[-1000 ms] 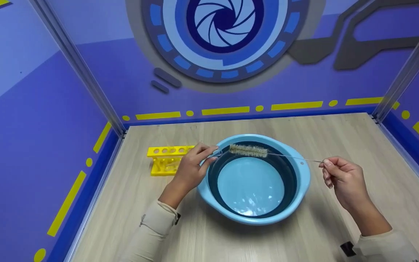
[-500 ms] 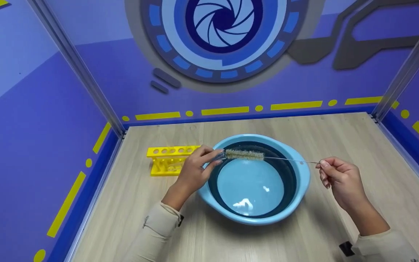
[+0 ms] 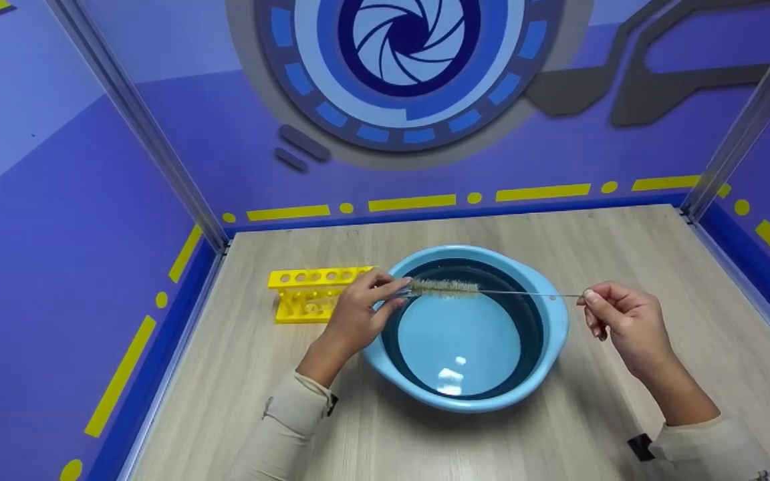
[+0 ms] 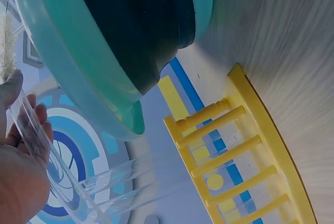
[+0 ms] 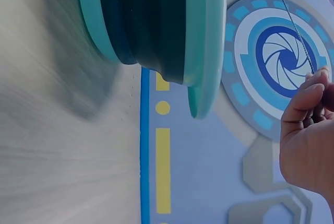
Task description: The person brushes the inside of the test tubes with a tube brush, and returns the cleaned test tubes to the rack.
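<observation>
My left hand (image 3: pixel 357 310) grips a clear test tube (image 4: pixel 39 140) near its mouth, over the left rim of a blue basin (image 3: pixel 555 327). A test tube brush (image 3: pixel 448 288) with pale bristles lies level above the basin, the tip of its bristles right at the tube's mouth by my left fingertips. Most of the bristles show outside the tube. My right hand (image 3: pixel 625 326) pinches the end of the brush's thin wire handle (image 5: pixel 296 25) between thumb and forefinger, out past the basin's right rim.
Left of the basin stands a yellow test tube rack (image 3: pixel 285 280), partly behind my left hand. Clear tubes (image 4: pixel 120 174) rise from it in the left wrist view. Printed panels (image 3: pixel 158 147) wall in the wooden table (image 3: pixel 278 414) at the back and sides.
The brush has moved left and slightly down, from apart from the tube to its mouth. My right hand has shifted a little left with the handle; my left hand moved slightly right.
</observation>
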